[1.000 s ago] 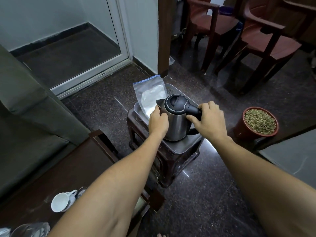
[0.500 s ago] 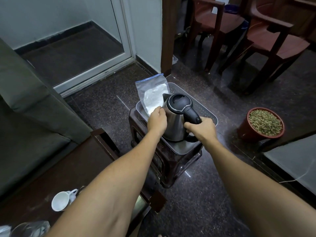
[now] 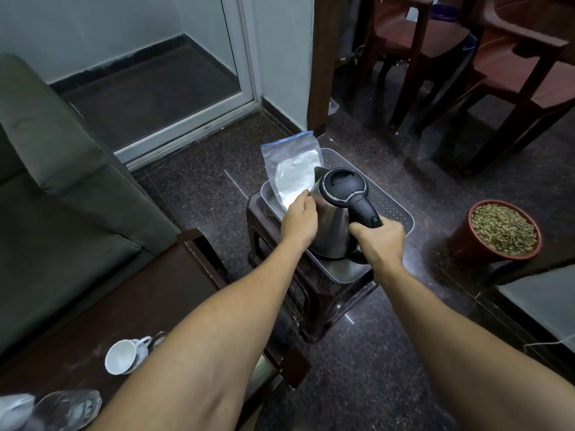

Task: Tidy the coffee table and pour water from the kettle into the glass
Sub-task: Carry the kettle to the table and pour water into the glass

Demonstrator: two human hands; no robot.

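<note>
A steel kettle [image 3: 330,222] with a black lid and handle stands on a grey tray [image 3: 392,209] atop a dark stool [image 3: 314,306]. My right hand [image 3: 378,242] grips the lower part of the kettle's handle. My left hand [image 3: 299,223] lies against the kettle's left side, fingers curled by the spout. A clear zip bag of white powder [image 3: 291,172] leans in the tray behind the kettle. On the dark coffee table [image 3: 77,337] at lower left lies a white cup [image 3: 122,356] on its side and a clear glass [image 3: 67,407].
A grey sofa [image 3: 46,197] fills the left. A terracotta pot of green pellets [image 3: 497,231] sits on the floor to the right. Brown chairs [image 3: 497,66] stand at the back right. A glass door [image 3: 149,88] is behind.
My right hand has slid from the top of the kettle's handle down to its lower part. My left hand stays on the kettle's side. The kettle still stands on the tray.
</note>
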